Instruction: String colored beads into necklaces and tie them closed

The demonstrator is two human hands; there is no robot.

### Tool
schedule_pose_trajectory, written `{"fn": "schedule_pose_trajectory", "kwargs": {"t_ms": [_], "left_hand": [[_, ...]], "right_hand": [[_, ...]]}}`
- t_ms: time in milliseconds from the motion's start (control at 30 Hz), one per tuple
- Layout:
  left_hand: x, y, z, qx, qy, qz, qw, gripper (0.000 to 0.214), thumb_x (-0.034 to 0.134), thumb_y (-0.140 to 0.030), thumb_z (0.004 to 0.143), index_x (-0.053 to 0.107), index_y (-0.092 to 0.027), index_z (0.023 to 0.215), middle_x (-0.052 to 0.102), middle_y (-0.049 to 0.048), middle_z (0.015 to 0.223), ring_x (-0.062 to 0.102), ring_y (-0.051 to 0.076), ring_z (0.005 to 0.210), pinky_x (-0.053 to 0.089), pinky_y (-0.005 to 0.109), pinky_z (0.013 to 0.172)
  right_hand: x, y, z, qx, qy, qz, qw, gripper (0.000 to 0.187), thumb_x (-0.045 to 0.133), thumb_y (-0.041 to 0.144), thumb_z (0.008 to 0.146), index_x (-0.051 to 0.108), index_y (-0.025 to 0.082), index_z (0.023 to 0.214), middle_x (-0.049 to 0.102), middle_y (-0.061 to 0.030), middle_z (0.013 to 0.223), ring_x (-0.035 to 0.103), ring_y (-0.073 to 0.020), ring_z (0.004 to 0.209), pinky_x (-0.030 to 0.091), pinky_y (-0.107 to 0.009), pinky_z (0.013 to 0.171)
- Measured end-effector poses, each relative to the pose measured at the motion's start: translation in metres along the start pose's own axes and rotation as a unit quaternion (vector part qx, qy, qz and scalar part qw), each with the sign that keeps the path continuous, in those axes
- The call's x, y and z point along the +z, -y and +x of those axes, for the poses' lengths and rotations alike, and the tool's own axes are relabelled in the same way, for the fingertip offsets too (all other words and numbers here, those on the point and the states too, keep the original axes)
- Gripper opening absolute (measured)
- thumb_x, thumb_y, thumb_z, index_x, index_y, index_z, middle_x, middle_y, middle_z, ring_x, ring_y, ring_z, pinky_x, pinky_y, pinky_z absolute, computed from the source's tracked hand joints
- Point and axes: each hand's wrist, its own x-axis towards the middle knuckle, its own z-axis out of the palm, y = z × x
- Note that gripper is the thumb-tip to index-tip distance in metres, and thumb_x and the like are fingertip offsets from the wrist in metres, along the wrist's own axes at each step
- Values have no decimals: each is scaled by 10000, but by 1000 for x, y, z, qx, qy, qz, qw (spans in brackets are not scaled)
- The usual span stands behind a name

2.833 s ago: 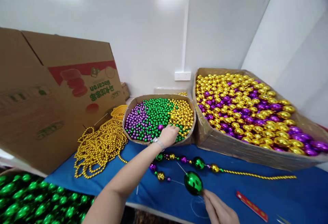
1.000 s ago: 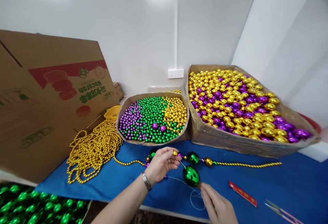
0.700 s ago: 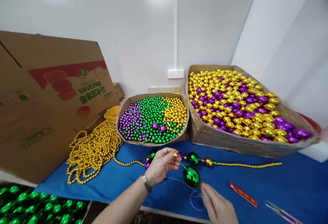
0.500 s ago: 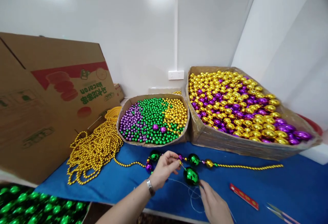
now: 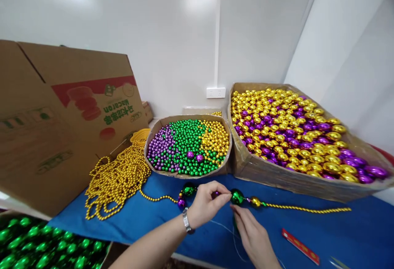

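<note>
A bead garland lies across the blue cloth, with a green ball (image 5: 237, 197), a gold ball (image 5: 255, 201) and a gold bead strand (image 5: 308, 208) on its right part. My left hand (image 5: 207, 203) is closed in a pinch beside that green ball, over the middle of the garland. Just below, the fingertips of my right hand (image 5: 253, 233) are pressed together. What either pinch holds is too small to make out. Another green ball is mostly hidden behind my right fingers. Thin clear thread (image 5: 222, 224) loops below the hands. Left of them are a second green ball (image 5: 188, 189) and a purple ball (image 5: 182, 202).
A box of small purple, green and gold beads (image 5: 187, 175) stands behind the hands. To its right is a large box of gold and purple beads (image 5: 277, 178). Gold bead strands (image 5: 118, 183) are heaped left. A red strip (image 5: 300, 246) and scissors-like tool (image 5: 337, 262) lie right.
Both hands have come closer together. My right hand has moved up and left, now covering the large green ball that showed clearly before. The view has shifted slightly.
</note>
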Motion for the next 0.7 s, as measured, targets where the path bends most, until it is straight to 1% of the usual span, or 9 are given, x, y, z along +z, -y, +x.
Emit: {"fn": "schedule_pose_trajectory", "kwargs": {"t_ms": [100,200,300,367,500,567,633,667,700], "left_hand": [[-20,-10,23,26,41,46,998,285,531,-401,840,684,-169,903,679,82,861,586,202,776,424,287,709],[-48,0,56,67,-21,251,965,280,563,-364,819,642,-192,1025,635,114,1017,507,269,983,346,378,871],[-68,18,85,46,-58,393,916,220,643,-258,745,645,-177,949,610,165,1006,391,347,1094,243,478,922],[-71,28,95,38,-52,397,915,128,639,-205,736,647,-169,859,615,169,915,385,359,1078,223,505,914],[-63,33,92,42,-41,363,930,145,605,-223,770,638,-170,901,605,144,932,450,312,1020,286,472,899],[-57,28,80,30,-30,295,954,223,547,-287,823,619,-174,1001,602,115,971,516,251,940,376,400,838],[-53,23,64,-23,-3,97,995,294,507,-351,853,595,-172,1069,603,92,973,565,204,859,438,330,740],[-51,20,56,-59,9,-36,998,315,523,-369,845,591,-166,1076,605,87,966,581,191,830,453,303,694],[-49,18,48,-95,17,-164,982,327,559,-372,824,592,-161,1071,609,85,961,594,183,808,458,282,655]], "right_hand": [[-5,2,5,9,10,61,998,315,318,290,954,598,197,1068,704,-73,878,688,-146,716,552,-193,653],[-12,0,1,46,11,82,995,303,352,341,947,604,203,1041,708,-76,902,687,-150,695,557,-194,641],[-15,1,-2,59,13,90,994,318,351,366,946,614,212,1037,709,-81,963,694,-157,723,562,-194,635],[-14,2,-4,55,10,85,995,320,350,354,947,626,210,1022,711,-79,977,699,-162,768,564,-196,665],[-14,4,-4,46,6,59,997,306,352,315,949,631,204,1011,716,-63,976,694,-163,850,559,-198,726],[-17,5,-4,41,0,45,998,297,357,308,948,623,200,1022,717,-63,976,693,-163,857,558,-199,733],[-19,7,-4,37,-7,34,999,288,362,307,945,615,200,1032,719,-60,964,698,-162,832,561,-198,714],[-20,9,-4,34,-9,30,999,281,366,305,943,612,202,1034,721,-57,955,701,-159,813,563,-196,698],[-21,10,-5,30,-12,25,999,276,370,303,942,610,204,1034,723,-53,945,702,-157,797,564,-195,686]]}}
